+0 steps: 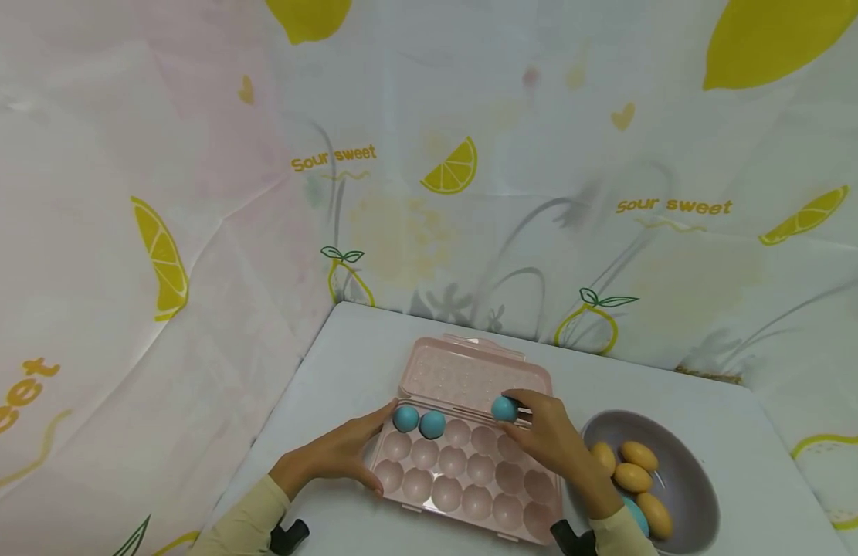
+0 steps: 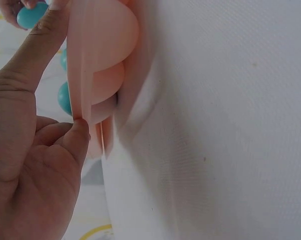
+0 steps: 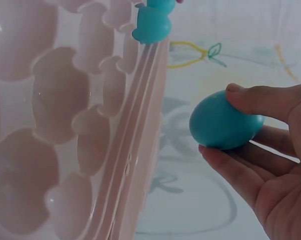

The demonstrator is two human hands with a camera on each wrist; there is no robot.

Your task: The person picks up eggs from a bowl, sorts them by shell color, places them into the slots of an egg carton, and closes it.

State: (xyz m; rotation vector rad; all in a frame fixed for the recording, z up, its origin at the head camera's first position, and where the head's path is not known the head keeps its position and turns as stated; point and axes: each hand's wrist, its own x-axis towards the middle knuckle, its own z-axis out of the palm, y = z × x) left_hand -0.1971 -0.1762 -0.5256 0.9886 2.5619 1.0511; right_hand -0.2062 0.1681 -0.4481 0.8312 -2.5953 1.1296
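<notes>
Nearest, below the carton, two pale beige sleeves [image 1: 244, 521] reach in, with a small black device [image 1: 289, 537] beside the left one and another [image 1: 571, 538] beside the right. The pale pink plastic egg carton [image 1: 446, 493] lies lid-open, its three rows of round hollows tilted slightly down to the right. At its left short side the left hand [image 1: 341, 452] spreads wide, holding that edge between a thumb at the near corner and a finger at the far corner; in the left wrist view thumb and fingertip touch the rim. Right of the carton stands a grey-mauve oval bowl [image 1: 696, 494] with four tan, smooth eggs [image 1: 633, 477] in sight and, partly hidden by the right wrist, a blue one [image 1: 635, 516]. Over the carton's far row, towards its right, the right hand [image 1: 550, 436] pinches a smooth turquoise-blue egg [image 1: 503, 409] between thumb and fingers, parted only by the egg's width; the right wrist view shows it held clear of the carton. Two matching turquoise eggs [image 1: 432, 424] sit side by side in the far row's leftmost hollows. Beyond them the carton's dimpled pink lid [image 1: 470, 371] lies folded back on the white table [image 1: 345, 340]. Farthest, behind the carton, hangs a white and pale pink sheet [image 1: 498, 46] printed with yellow lemons and "Sour sweet" lettering.
</notes>
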